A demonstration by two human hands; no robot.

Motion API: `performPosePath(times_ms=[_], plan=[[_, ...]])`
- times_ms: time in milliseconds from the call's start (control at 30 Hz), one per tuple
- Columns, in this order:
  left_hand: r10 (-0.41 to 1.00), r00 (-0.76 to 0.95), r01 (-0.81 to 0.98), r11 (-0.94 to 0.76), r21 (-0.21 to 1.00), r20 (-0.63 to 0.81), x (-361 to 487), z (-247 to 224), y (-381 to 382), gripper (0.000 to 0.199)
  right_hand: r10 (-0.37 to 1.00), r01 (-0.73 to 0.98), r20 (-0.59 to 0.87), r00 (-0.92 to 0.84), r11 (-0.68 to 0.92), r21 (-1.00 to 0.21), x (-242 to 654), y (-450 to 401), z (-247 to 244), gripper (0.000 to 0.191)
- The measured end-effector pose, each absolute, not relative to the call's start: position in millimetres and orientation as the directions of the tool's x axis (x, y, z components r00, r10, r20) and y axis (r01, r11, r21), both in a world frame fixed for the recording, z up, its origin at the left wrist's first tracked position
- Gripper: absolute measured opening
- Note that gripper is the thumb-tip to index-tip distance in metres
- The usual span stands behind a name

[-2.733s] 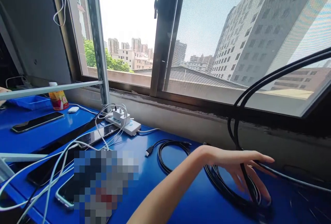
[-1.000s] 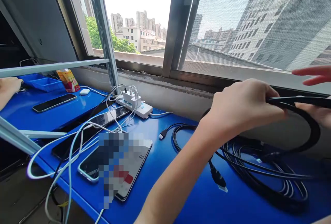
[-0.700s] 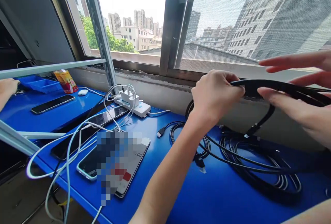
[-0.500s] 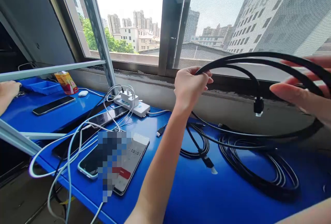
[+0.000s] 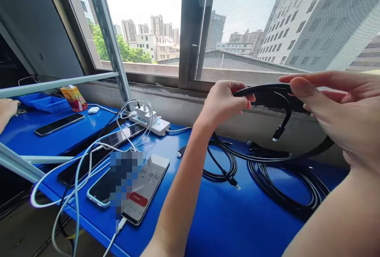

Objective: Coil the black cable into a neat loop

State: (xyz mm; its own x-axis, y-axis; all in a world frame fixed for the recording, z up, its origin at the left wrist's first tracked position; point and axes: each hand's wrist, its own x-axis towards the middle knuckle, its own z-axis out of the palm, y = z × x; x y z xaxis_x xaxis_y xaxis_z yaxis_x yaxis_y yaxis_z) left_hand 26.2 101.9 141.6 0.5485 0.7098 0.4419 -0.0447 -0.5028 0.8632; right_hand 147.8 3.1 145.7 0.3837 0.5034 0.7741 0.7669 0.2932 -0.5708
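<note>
A coiled black cable (image 5: 264,88) is stretched between my two hands above the blue table. My left hand (image 5: 227,99) grips the left side of the loops, fingers wrapped round them. At the right, the thumb and fingers of my right hand (image 5: 332,106) close on the same strands. One end with a black plug (image 5: 278,133) hangs down between the hands, and the lower loops sag toward the tabletop. Below lie a small coil of black cable (image 5: 230,166) with its plug showing and a larger black coil (image 5: 285,193), partly hidden by my right arm.
Several phones lie at left, one showing a timer (image 5: 148,186). White cables (image 5: 78,193) run to a power strip (image 5: 158,125). A metal frame (image 5: 107,31) rises beside the window. Beyond it are a blue tray (image 5: 44,102), a pouch (image 5: 73,98) and another person's hand (image 5: 7,110).
My right hand has moved left and closed on the cable loops, which now lie flatter and closer together. The hanging plug has swung left and lower.
</note>
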Motion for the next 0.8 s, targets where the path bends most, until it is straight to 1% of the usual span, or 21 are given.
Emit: performPosePath(times_ms=[67,100,200,300,400,500,567,633,733,800], plan=[[0.683,0.518,0.029,-0.616,0.787,0.515,28.6,140.6,98.9,0.016,0.525,0.77,0.761,0.382,0.273,-0.576,141.6,4.3,149.1,0.021],[0.673,0.497,0.067,-0.659,0.749,0.548,29.3,140.5,97.3,0.017,0.53,0.776,0.756,0.384,0.259,-0.576,139.3,5.2,150.2,0.017],[0.646,0.458,0.114,-0.723,0.681,0.61,27.8,141.5,94.2,0.019,0.548,0.768,0.75,0.371,0.273,-0.58,137.2,8.1,150.8,0.02],[0.624,0.46,0.08,-0.737,0.671,0.631,23.9,143.4,94.2,0.019,0.565,0.735,0.746,0.354,0.325,-0.595,138.8,10.0,149.4,0.021],[0.626,0.435,0.076,-0.742,0.666,0.648,22.2,144.9,94.4,0.017,0.608,0.731,0.721,0.332,0.317,-0.604,139.2,11.7,148.1,0.022],[0.634,0.388,0.041,-0.737,0.675,0.669,23.9,144.8,93.7,0.016,0.626,0.782,0.725,0.289,0.281,-0.556,137.6,13.1,146.9,0.02],[0.656,0.352,-0.033,-0.705,0.709,0.668,25.8,143.5,94.3,0.016,0.562,0.834,0.772,0.298,0.241,-0.497,136.1,11.6,147.0,0.023],[0.708,0.3,-0.096,-0.644,0.759,0.639,27.7,141.4,96.7,0.017,0.447,0.872,0.84,0.307,0.222,-0.437,134.9,6.9,148.5,0.024],[0.836,0.198,-0.122,-0.498,0.859,0.512,29.9,138.7,102.4,0.014,0.227,0.866,0.902,0.368,0.269,-0.421,135.5,-2.1,152.7,0.023],[0.897,0.19,-0.17,-0.37,0.913,0.398,31.1,138.0,105.0,0.009,0.083,0.831,0.893,0.443,0.336,-0.444,138.3,-4.4,154.8,0.02]])
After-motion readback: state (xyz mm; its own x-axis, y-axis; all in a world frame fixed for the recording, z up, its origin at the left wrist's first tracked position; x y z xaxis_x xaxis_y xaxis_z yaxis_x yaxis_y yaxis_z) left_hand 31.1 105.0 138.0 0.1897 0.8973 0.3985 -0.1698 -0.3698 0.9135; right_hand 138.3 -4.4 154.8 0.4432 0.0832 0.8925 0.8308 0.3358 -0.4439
